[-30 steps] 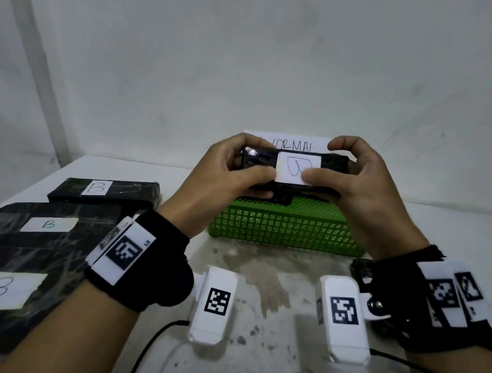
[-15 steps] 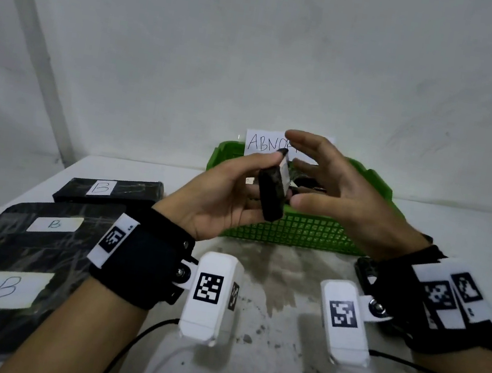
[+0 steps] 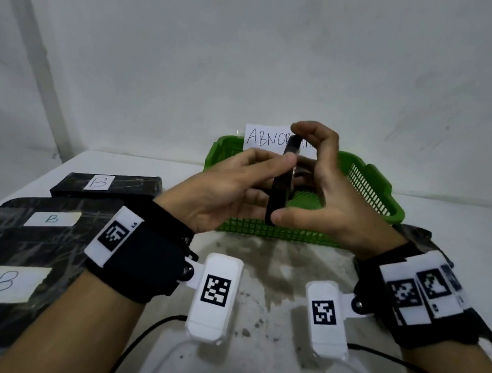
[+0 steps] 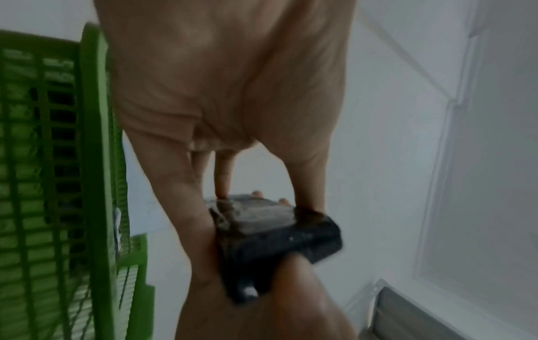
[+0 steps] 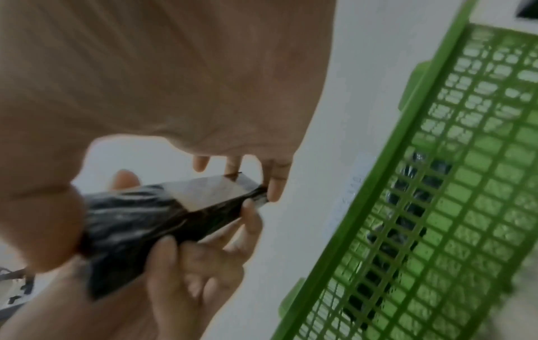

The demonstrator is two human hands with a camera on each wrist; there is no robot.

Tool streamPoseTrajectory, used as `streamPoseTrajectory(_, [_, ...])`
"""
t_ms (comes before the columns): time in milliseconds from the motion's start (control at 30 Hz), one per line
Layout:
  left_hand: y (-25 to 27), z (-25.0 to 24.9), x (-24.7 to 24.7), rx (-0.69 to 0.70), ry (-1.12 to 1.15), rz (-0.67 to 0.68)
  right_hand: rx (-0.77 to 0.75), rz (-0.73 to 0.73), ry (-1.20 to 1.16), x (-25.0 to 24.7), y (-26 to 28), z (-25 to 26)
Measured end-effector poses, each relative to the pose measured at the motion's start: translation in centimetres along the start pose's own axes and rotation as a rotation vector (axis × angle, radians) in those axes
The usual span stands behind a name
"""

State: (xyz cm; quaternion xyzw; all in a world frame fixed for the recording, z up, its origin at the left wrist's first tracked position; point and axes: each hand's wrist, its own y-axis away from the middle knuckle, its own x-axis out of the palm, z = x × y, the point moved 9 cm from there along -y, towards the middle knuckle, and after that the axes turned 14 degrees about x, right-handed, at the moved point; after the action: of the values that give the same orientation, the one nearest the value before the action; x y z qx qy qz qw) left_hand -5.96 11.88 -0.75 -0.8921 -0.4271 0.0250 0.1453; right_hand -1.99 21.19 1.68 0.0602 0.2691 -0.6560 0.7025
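A small black wrapped packet (image 3: 280, 188) with a white label (image 5: 212, 191) stands on edge between both hands, above the near part of the green mesh basket (image 3: 376, 187). My left hand (image 3: 239, 182) pinches its long side, thumb on one face and fingers (image 5: 189, 264) on the other. My right hand (image 3: 326, 199) pinches it lengthwise, with the thumb under the lower end and the curled forefinger over the top end. The packet (image 4: 270, 234) also shows in the left wrist view, blurred. A paper sign reading "ABNOR…" (image 3: 265, 139) stands at the basket's back, partly hidden.
Dark things lie inside the basket (image 5: 436, 184). On the white stained table (image 3: 270, 287), a small black packet marked B (image 3: 106, 185) and a large black one with two B labels (image 3: 19, 247) lie at the left. Another dark packet (image 3: 417, 236) lies under my right wrist.
The packet was held flat with its label facing me; it has been turned onto its edge. My right forefinger has curled over its top end and the thumb moved under it.
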Motion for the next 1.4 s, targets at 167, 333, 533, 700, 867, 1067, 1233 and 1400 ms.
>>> streamPoseTrajectory(167, [0.0, -1.3, -0.4, 0.167, -0.119, 0.061, 0.132, -0.128, -0.295, -2.9, -0.3, -1.1])
streamPoseTrajectory(333, [0.0, -1.1, 0.6, 0.207, -0.203, 0.143, 0.138, -0.223, -0.112, -3.4, 0.3, -0.9])
streamPoseTrajectory(533, [-0.3, -0.8, -0.2, 0.239, -0.242, 0.091, 0.063, -0.274, -0.098, -3.2, 0.6, 0.4])
streamPoseTrajectory(700, [-0.2, -2.1, -0.4, 0.318, -0.340, 0.130, 0.018, -0.264, -0.017, -2.9, 0.9, 1.2])
streamPoseTrajectory(867, [-0.5, -3.1, -1.4, 0.487, -0.470, 0.055, 0.108, -0.208, -0.186, -2.4, 0.3, 0.9])
streamPoseTrajectory(1067, [-0.1, -3.7, -0.4, 0.616, -0.466, 0.063, 0.281, -0.027, -0.390, -0.4, -0.5, -1.5])
streamPoseTrajectory(1233, [0.4, -4.0, 0.1, 0.648, -0.465, 0.063, 0.252, -0.015, -0.538, 0.4, -0.5, -1.2])
streamPoseTrajectory(1400, [0.5, -4.7, 0.2, 0.658, -0.390, 0.086, 0.162, -0.114, -0.465, -0.8, -0.5, -0.5])
